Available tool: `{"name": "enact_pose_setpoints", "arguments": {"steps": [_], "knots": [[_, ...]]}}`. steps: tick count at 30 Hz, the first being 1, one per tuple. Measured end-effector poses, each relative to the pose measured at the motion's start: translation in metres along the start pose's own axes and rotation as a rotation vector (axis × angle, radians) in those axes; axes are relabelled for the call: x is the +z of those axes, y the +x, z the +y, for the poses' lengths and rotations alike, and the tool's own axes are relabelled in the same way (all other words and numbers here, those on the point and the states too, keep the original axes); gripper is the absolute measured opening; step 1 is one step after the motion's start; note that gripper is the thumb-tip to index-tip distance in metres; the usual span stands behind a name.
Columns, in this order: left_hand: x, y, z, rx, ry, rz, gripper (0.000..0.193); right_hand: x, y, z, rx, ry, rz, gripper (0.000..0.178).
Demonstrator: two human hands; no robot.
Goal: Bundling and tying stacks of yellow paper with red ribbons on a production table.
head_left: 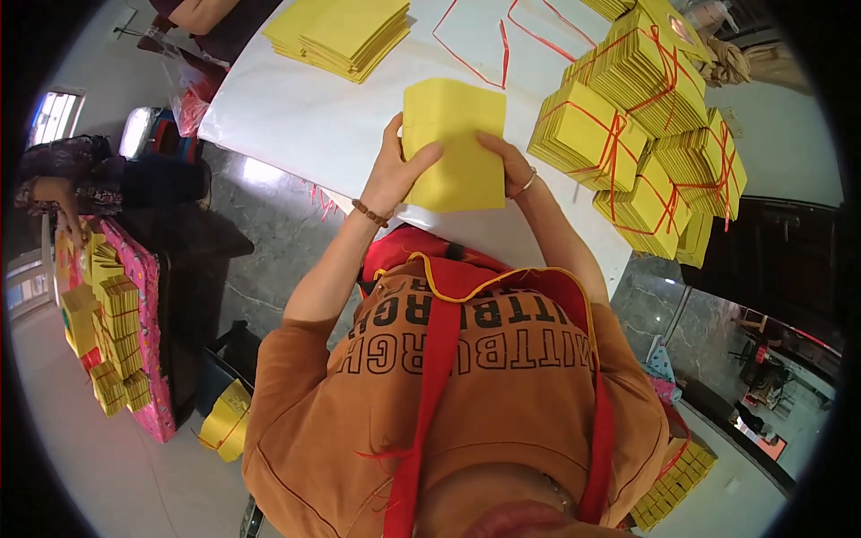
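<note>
I'm seeing left hand and right hand fingers gripping yellow paper at 12 o'clock, tied bundles at 2.

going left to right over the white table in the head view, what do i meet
loose yellow stack → left hand → held yellow paper → right hand → red-tied yellow bundles

White worktop, stocked.
Far left: 1 untied yellow stack; far middle: slack red cords; right: red-tied yellow bundles, grouped closely.
</note>
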State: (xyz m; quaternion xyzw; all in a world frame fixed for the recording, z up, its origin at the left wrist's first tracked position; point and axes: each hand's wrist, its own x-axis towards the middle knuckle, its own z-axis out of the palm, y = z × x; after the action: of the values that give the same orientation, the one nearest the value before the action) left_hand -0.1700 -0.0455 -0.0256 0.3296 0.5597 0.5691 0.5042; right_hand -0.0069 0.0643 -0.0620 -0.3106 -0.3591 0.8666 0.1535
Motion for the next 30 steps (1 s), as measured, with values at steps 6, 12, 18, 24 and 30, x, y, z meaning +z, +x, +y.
{"name": "enact_pose_setpoints", "arguments": {"steps": [6,12,18,24,30], "knots": [[0.008,-0.013,0.030,0.051,-0.187,-0.197,0.048,-0.007,0.004,0.028,-0.452,-0.072,-0.077,0.046],[0.014,-0.014,0.042,0.060,-0.104,-0.112,0.044,0.004,-0.005,0.029,-0.490,0.023,0.061,0.041],[0.016,-0.014,0.031,0.202,0.069,-0.021,0.046,-0.001,0.007,0.031,-0.271,0.460,-0.280,0.055],[0.015,-0.015,0.030,0.226,0.132,0.030,0.047,0.002,0.003,0.028,-0.255,0.241,-0.141,0.055],[0.013,-0.014,0.028,0.240,0.293,0.095,0.047,-0.018,0.023,0.042,-0.142,0.475,-0.227,0.054]]}}
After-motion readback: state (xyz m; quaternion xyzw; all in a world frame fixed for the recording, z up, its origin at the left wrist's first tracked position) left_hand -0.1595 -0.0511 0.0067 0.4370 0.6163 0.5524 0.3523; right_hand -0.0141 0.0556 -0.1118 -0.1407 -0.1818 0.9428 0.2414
